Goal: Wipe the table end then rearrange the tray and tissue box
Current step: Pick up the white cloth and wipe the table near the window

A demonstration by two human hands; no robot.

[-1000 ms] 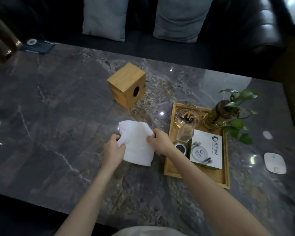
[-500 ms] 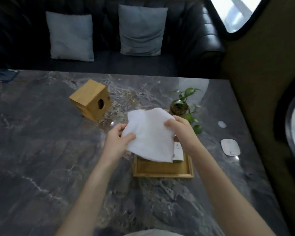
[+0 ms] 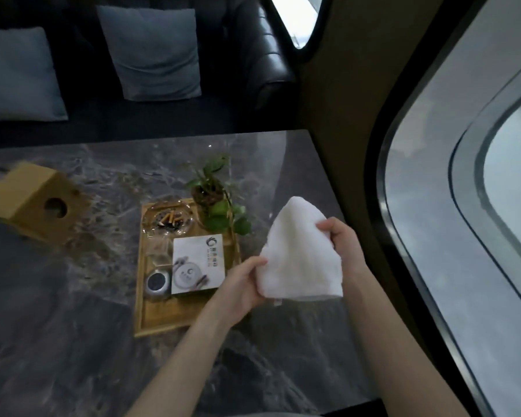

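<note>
Both hands hold a folded white cloth in the air above the right end of the dark marble table. My left hand grips its lower left edge and my right hand grips its right side. Left of the cloth lies the wooden tray, carrying a glass ashtray with cigarette butts, a potted plant, a white card, a small glass and a round dark-topped tin. The wooden tissue box rests tilted on the table at the far left.
A dark leather sofa with two grey-blue cushions runs behind the table. A brown wall and a large rounded window close off the right side, right at the table's end.
The cloth and both hands have moved right, from in front of the tray to the table's right end. The view has swung right, so the tissue box now sits at the left edge.
</note>
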